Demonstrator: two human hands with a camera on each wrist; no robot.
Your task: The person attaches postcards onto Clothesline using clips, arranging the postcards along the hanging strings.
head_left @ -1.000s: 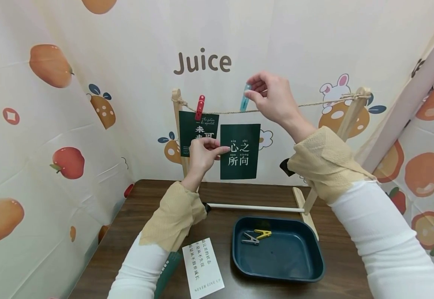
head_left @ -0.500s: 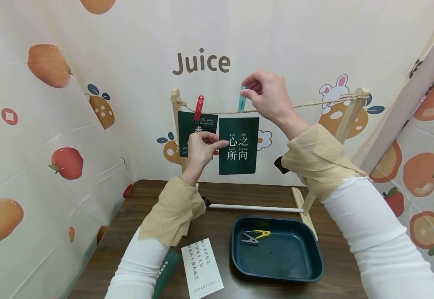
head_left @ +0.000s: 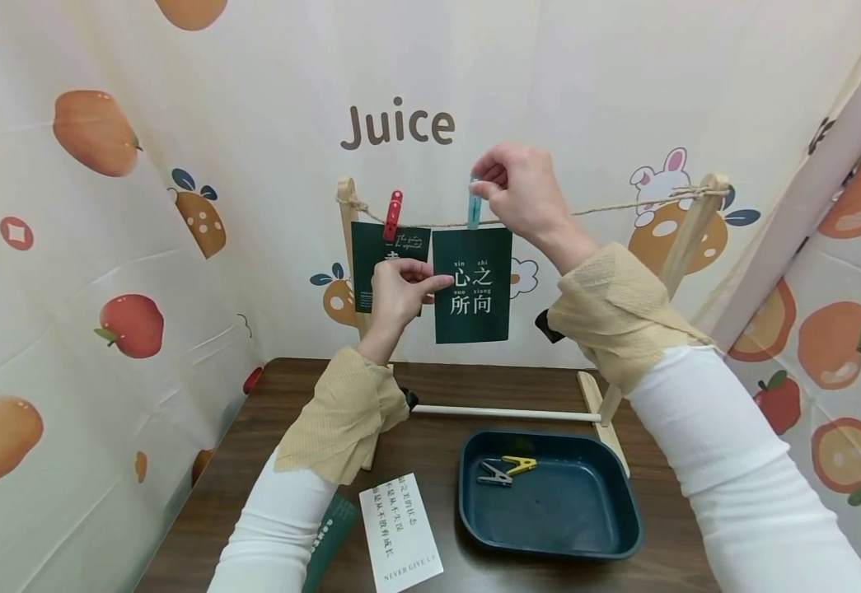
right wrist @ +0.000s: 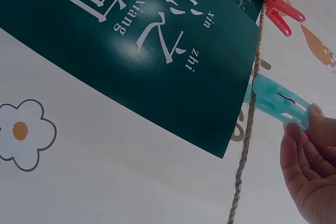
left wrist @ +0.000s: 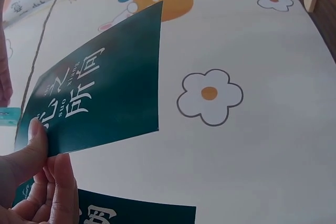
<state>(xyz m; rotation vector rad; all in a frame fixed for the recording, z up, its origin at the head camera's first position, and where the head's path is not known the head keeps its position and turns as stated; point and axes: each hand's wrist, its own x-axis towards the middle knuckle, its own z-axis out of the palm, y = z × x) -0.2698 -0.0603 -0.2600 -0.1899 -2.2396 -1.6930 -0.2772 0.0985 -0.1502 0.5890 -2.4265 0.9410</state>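
Observation:
My left hand pinches a dark green card with white characters by its left edge, thumb in front. The card's top edge lies right at the twine line. In my right hand a light blue clothespin is pinched by its handle end, its tip at the twine near the card's top. In the right wrist view, part of the clothespin's tip is behind the card. To the left hangs another green card, clipped to the line by a red clothespin and partly hidden by my left hand.
Wooden posts hold the twine, with a white rod low between them. A dark blue tray holds a yellow clothespin and a grey one. A white card and a green card lie at the front.
My left hand has raised the green card up to the twine. My right hand has moved slightly left and down with the blue clothespin.

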